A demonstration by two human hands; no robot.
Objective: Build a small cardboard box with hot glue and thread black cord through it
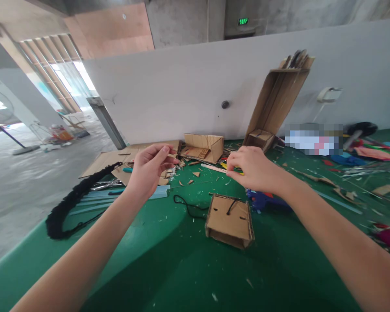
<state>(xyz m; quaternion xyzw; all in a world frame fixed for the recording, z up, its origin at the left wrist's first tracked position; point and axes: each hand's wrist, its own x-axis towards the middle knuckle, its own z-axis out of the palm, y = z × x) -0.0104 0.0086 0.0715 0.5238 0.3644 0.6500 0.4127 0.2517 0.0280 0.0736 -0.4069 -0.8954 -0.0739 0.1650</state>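
My left hand [152, 167] is raised over the green table, its thumb and fingertips drawn together; anything between them is too small to make out. My right hand [251, 167] is closed in a pinch, fingertips pointing left. A pale pink stick [213, 168] ends at those fingertips; whether they grip it or it lies behind them I cannot tell. Below and between my hands sits a small cardboard box [230, 216] with slits in its top. A black cord [190, 208] loops out to its left, and a short piece shows in its top.
On the green table [169, 268] lie cardboard scraps [196, 174], a fuzzy black strip [63, 208] and light-blue strips [100, 200]. A folded cardboard piece [204, 147] stands at the back. A tall cardboard structure [273, 104] leans on the white wall [169, 95]. Colourful materials clutter the right.
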